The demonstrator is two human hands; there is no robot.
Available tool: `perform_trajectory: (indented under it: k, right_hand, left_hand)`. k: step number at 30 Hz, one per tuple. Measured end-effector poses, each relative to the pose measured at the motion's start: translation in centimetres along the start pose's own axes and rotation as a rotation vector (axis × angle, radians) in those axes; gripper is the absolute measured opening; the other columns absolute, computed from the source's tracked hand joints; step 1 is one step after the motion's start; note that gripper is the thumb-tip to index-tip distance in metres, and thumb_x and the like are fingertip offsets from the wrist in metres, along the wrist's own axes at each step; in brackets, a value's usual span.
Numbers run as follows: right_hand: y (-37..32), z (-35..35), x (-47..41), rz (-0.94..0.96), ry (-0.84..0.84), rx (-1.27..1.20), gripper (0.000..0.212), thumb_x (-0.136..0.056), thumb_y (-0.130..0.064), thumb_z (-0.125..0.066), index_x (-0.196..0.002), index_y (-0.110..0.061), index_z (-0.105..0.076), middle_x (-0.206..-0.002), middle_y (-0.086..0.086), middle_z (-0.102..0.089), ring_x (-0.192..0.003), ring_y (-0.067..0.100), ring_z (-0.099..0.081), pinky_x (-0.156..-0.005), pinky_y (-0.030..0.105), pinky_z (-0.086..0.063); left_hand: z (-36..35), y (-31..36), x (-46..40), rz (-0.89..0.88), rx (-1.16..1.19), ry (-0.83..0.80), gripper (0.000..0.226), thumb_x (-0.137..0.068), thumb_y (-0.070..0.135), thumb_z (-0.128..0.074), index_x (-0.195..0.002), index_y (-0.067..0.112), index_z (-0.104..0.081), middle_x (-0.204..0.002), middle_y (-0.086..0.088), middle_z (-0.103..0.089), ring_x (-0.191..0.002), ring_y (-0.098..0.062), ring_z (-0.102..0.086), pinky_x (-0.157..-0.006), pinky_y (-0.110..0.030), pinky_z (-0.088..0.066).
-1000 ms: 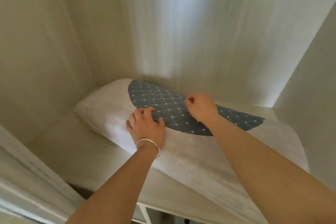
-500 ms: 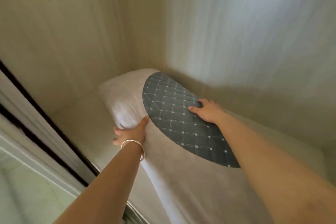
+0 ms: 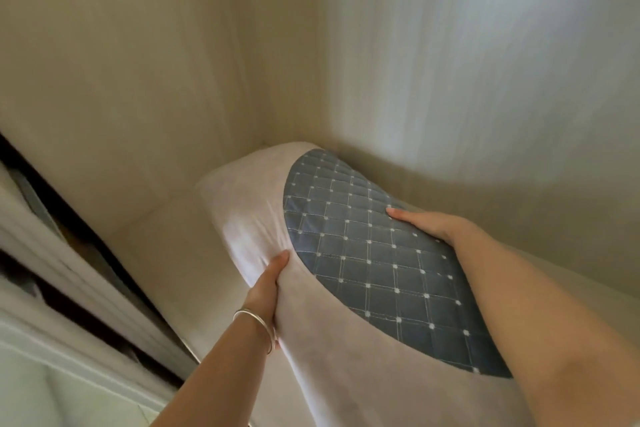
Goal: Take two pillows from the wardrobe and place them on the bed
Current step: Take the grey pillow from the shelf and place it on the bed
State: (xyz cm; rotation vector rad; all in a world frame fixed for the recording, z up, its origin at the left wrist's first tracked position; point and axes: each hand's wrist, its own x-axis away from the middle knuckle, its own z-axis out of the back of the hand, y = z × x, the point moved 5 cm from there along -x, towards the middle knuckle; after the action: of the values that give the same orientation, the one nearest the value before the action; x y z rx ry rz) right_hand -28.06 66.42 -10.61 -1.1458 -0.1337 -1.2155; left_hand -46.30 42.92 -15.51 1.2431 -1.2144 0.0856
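A long white pillow with a blue quilted oval panel is tilted up off the wardrobe shelf. My left hand, a bangle on its wrist, grips the pillow's near white edge from below. My right hand lies over the far side of the blue panel, fingers curled behind the pillow. The pillow's far end still reaches into the shelf's back left corner. No second pillow and no bed are in view.
Pale wardrobe walls close in behind and on the left. A dark gap and the wardrobe's door frame run diagonally at the lower left.
Both hands went from resting on top of the flat pillow to gripping it. The pillow has tipped up and come toward me, off the shelf.
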Motion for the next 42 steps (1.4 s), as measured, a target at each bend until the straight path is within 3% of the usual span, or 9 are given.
perform_trajectory:
  k: [5,8,12,21,23,27,29,37,42]
  right_hand:
    - [0.2,0.0,-1.3,-0.047,-0.033,-0.028,0.060,-0.075,-0.072,-0.052,-0.085,-0.015,-0.067,-0.086,0.012,-0.071,-0.076,0.027,-0.068,-0.063,0.030,-0.050]
    - [0.6,0.0,-2.0,-0.068,-0.049,-0.020,0.074,-0.061,-0.078,-0.058,-0.096,-0.014,-0.070,-0.093,0.016,-0.074,-0.085,0.032,-0.071,-0.080,0.039,-0.055]
    - [0.8,-0.2,-1.9,-0.058,-0.052,-0.042,0.077,-0.054,-0.078,-0.057,-0.098,-0.016,-0.069,-0.099,0.016,-0.073,-0.089,0.032,-0.070,-0.078,0.038,-0.053]
    - [2.1,-3.7,1.5,-0.040,0.027,-0.239,0.088,-0.047,-0.072,-0.064,-0.111,-0.011,-0.063,-0.094,0.011,-0.070,-0.085,0.029,-0.067,-0.061,0.031,-0.049]
    - [1.9,-4.4,3.1,-0.020,0.062,-0.280,0.090,-0.047,-0.072,-0.063,-0.113,-0.011,-0.063,-0.094,0.011,-0.069,-0.085,0.030,-0.066,-0.062,0.032,-0.049]
    - [-0.3,-4.3,7.6,0.078,0.201,-0.380,0.074,-0.060,-0.072,-0.061,-0.107,-0.014,-0.066,-0.089,0.008,-0.069,-0.080,0.027,-0.066,-0.066,0.033,-0.048]
    - [-1.6,-3.7,10.6,0.128,0.277,-0.410,0.066,-0.071,-0.067,-0.059,-0.104,-0.010,-0.064,-0.086,0.007,-0.065,-0.075,0.024,-0.061,-0.074,0.033,-0.044]
    - [-1.4,-3.9,21.2,0.285,0.567,-0.567,0.066,-0.085,-0.056,-0.051,-0.122,-0.001,-0.058,-0.125,0.023,-0.057,-0.096,0.030,-0.052,-0.085,0.032,-0.034]
    - [-0.4,-5.6,26.8,0.379,0.649,-0.717,0.067,-0.082,-0.060,-0.052,-0.123,-0.007,-0.058,-0.125,0.019,-0.060,-0.095,0.026,-0.054,-0.089,0.031,-0.038]
  left_hand:
    - [-0.1,0.6,-0.5,-0.090,0.045,0.023,0.076,-0.052,0.059,-0.077,-0.109,0.010,-0.066,-0.098,-0.016,-0.074,-0.090,-0.032,-0.070,-0.089,-0.045,-0.054]
    - [0.1,0.5,-0.8,-0.104,0.081,0.046,0.070,-0.055,0.056,-0.077,-0.105,0.008,-0.066,-0.094,-0.017,-0.073,-0.085,-0.031,-0.069,-0.086,-0.042,-0.055]
    - [1.0,-0.3,-2.8,-0.104,0.106,0.106,0.114,-0.017,0.060,-0.085,-0.116,0.007,-0.062,-0.110,-0.019,-0.069,-0.092,-0.034,-0.069,-0.091,-0.047,-0.054]
    - [3.8,1.3,0.7,-0.129,0.044,0.001,0.065,-0.069,0.043,-0.074,-0.113,-0.003,-0.062,-0.067,-0.013,-0.069,-0.053,-0.024,-0.066,-0.053,-0.028,-0.052]
    - [4.6,2.3,1.6,-0.165,0.034,-0.012,0.069,-0.064,0.047,-0.077,-0.111,-0.002,-0.063,-0.069,-0.014,-0.070,-0.057,-0.026,-0.067,-0.060,-0.032,-0.054]
    - [6.3,4.5,3.2,-0.236,0.037,-0.045,0.105,-0.023,0.056,-0.088,-0.113,0.006,-0.065,-0.095,-0.017,-0.071,-0.077,-0.032,-0.069,-0.082,-0.044,-0.057]
    - [6.5,6.0,5.7,-0.282,0.016,-0.081,0.101,-0.026,0.055,-0.088,-0.112,0.007,-0.065,-0.097,-0.016,-0.071,-0.079,-0.032,-0.069,-0.085,-0.046,-0.056]
    - [6.5,9.2,15.8,-0.527,-0.036,-0.223,0.069,-0.060,0.043,-0.081,-0.117,0.010,-0.060,-0.103,-0.012,-0.071,-0.082,-0.027,-0.069,-0.068,-0.034,-0.055]
    - [7.6,9.8,22.5,-0.694,-0.090,-0.359,0.071,-0.054,0.041,-0.079,-0.116,0.010,-0.063,-0.099,-0.011,-0.072,-0.080,-0.026,-0.070,-0.072,-0.037,-0.056]
